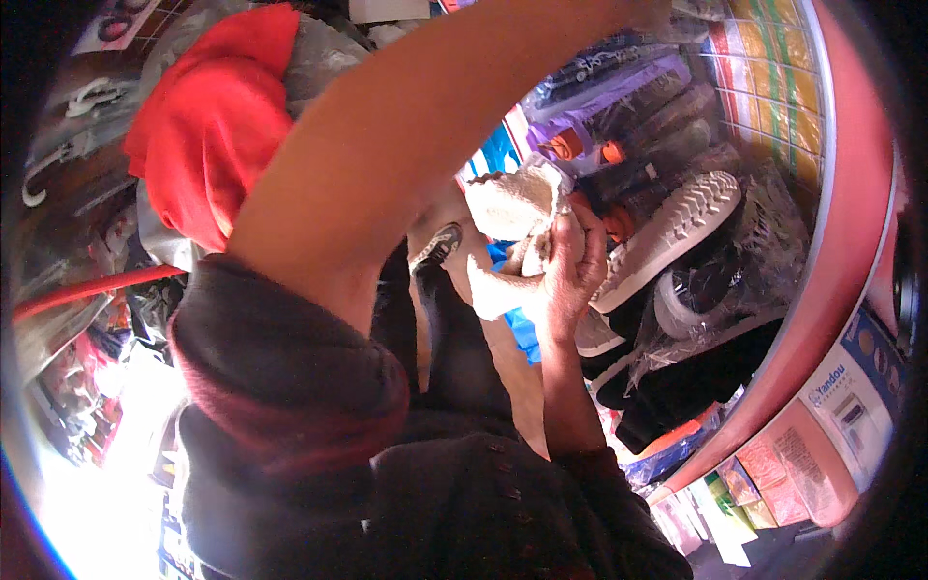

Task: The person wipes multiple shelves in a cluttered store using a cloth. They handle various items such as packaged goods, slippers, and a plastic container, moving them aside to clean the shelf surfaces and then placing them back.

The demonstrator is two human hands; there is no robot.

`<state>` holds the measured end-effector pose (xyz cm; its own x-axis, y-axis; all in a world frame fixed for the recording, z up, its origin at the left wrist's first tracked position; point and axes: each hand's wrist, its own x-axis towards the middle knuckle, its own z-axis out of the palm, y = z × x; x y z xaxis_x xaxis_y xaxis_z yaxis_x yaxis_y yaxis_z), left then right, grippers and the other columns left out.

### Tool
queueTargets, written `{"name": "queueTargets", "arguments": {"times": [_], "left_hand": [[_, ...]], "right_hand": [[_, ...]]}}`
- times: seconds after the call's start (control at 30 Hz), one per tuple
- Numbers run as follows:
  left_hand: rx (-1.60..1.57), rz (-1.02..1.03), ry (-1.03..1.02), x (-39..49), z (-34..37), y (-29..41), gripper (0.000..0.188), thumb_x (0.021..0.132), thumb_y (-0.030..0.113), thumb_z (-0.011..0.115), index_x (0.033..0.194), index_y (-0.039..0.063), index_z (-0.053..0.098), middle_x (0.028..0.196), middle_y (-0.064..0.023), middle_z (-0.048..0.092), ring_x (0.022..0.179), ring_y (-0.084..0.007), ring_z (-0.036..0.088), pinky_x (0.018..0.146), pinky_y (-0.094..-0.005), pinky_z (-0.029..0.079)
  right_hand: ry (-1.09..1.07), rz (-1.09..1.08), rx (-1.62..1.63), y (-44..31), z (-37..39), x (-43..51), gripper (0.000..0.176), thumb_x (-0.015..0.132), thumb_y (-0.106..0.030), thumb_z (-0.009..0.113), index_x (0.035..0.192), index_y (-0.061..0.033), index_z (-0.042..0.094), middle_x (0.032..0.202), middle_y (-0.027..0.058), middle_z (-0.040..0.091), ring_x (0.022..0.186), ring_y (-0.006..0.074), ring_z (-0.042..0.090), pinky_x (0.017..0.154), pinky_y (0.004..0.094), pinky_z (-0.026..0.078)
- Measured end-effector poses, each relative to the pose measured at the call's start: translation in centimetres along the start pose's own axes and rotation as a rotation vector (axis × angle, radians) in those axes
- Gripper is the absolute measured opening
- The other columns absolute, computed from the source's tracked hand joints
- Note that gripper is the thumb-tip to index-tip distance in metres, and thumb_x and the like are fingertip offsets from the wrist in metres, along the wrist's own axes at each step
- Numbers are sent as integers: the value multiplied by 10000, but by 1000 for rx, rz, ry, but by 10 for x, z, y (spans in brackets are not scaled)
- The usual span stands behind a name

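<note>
Below and right of centre, my right hand (pixel 569 272) grips a crumpled cream-coloured fabric item (pixel 507 206), its thumb and fingers closed around the lower part. The upper part stands open like a cuff with a wavy edge, and strong light washes out its detail. My bare left arm (pixel 391 123) reaches across the view to the top right; the left hand is out of view beyond the upper edge. Right of my right hand lies a shoe (pixel 681 232) with its pale, ridged sole showing. Orange pieces (pixel 612 152) and purple packaging (pixel 609 101) lie above it.
Clear plastic wrapping (pixel 768 232) and black cloth (pixel 696 377) lie along the right, inside a curved pink rim (pixel 848 181). Wire mesh (pixel 772 87) stands at upper right. Boxes (pixel 844 395) sit beyond the rim. Red cloth (pixel 217 130) and a red pole (pixel 94 290) are at left.
</note>
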<state>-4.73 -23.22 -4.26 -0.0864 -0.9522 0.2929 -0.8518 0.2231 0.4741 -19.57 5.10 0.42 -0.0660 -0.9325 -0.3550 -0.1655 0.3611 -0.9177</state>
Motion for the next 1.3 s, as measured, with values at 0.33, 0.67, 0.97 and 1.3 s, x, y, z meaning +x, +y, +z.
{"name": "queueTargets", "arguments": {"times": [0.33,0.67,0.97,1.3], "left_hand": [[36,-206,140,-15,-4,31,414,843,215,543,1209,23,533,1286,-171,519,1208,-320,453,931,-468,397],[-290,-170,-424,-118,-55,115,206,746,155,657,882,11,715,1124,-188,653,1072,-284,635,832,-374,543],[-223,-229,-187,-171,12,163,228,754,109,641,936,-21,687,963,-177,642,952,-318,629,752,-374,556],[-162,-251,-233,-216,16,155,374,685,118,704,986,-40,549,906,-181,599,884,-307,610,683,-367,544]], "right_hand": [[-101,-49,158,8,6,8,147,963,-104,533,1093,-35,536,715,16,536,595,65,470,532,242,397],[-167,32,206,23,-6,-14,91,955,-85,547,1017,-24,520,659,7,517,525,63,471,476,225,381],[-127,185,276,46,-25,-34,127,953,-157,576,979,-41,534,668,-17,515,554,45,455,482,210,349],[-162,238,193,54,-38,-44,117,947,-139,566,975,-33,525,685,0,518,575,55,467,507,213,371]]}}
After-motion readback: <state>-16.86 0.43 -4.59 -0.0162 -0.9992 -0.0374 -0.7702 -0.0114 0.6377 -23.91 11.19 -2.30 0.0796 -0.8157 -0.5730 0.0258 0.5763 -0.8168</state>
